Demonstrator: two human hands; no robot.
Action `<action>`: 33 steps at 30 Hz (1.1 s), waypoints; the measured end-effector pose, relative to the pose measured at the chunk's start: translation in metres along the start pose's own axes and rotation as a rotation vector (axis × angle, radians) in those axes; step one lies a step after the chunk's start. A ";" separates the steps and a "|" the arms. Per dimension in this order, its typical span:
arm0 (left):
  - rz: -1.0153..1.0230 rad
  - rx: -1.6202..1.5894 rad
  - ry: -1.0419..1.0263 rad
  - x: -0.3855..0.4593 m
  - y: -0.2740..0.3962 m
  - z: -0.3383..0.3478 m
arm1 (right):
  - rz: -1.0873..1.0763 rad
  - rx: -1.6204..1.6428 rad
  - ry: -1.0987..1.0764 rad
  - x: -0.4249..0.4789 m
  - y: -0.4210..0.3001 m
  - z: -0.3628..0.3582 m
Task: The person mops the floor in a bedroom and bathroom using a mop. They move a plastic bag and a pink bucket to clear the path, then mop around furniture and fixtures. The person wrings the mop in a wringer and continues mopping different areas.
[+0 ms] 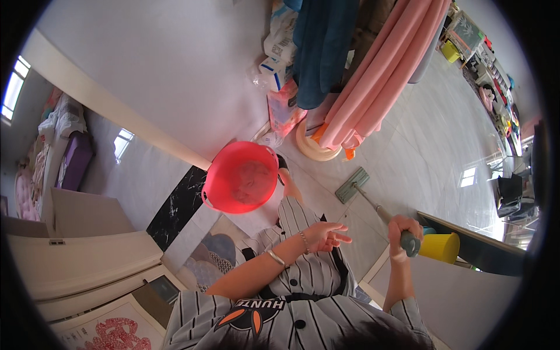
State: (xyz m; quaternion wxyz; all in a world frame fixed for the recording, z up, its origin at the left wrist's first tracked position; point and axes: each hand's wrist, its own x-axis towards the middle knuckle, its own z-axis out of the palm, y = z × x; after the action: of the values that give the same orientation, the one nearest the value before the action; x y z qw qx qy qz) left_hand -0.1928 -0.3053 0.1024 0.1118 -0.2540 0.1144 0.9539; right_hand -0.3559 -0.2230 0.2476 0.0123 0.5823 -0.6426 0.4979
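My right hand (404, 236) is wrapped around the grip end of a flat mop's handle (384, 213). The pole slants away down to a green rectangular mop head (352, 184), which lies on the tiled floor. In front of my striped garment, my left hand (326, 237) is held in the air with fingers apart, touching nothing. Beyond it and to the left stands a red plastic tub (218, 175) with side handles, near my foot. Its bottom looks paler and blurred; what is inside cannot be made out.
Pink curtain-like cloth (372, 78) and dark blue cloth (321, 52) hang ahead over packages (284, 105) and a round beige base (317, 148). A yellow container (441, 247) stands by my right hand. A wall edge (131, 118) and a black threshold (179, 203) lie left.
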 end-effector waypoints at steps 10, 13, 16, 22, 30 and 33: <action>-0.058 -0.130 -0.044 0.026 -0.011 -0.004 | 0.131 0.164 0.001 -0.022 0.005 -0.013; -0.130 -0.172 -0.049 0.034 -0.023 -0.004 | 0.217 0.265 0.007 -0.017 0.000 -0.011; -0.164 -0.236 -0.087 0.041 -0.026 -0.001 | 0.102 0.261 0.056 0.010 -0.017 -0.002; -0.028 -0.531 -0.168 0.052 0.014 0.028 | -0.211 0.759 -0.601 0.087 -0.069 -0.039; 0.377 -0.726 -0.026 0.042 0.012 -0.034 | -0.163 1.214 -0.834 0.114 -0.090 0.016; 0.503 -0.843 0.065 0.002 0.034 -0.051 | -0.126 1.292 -0.941 0.110 -0.075 0.043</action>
State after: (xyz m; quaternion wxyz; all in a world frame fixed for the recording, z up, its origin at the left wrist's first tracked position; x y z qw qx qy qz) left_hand -0.1807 -0.3513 0.0638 -0.2382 -0.2710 -0.2202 0.9063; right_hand -0.3101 -0.3190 0.3384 -0.5715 0.6583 -0.1308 0.4722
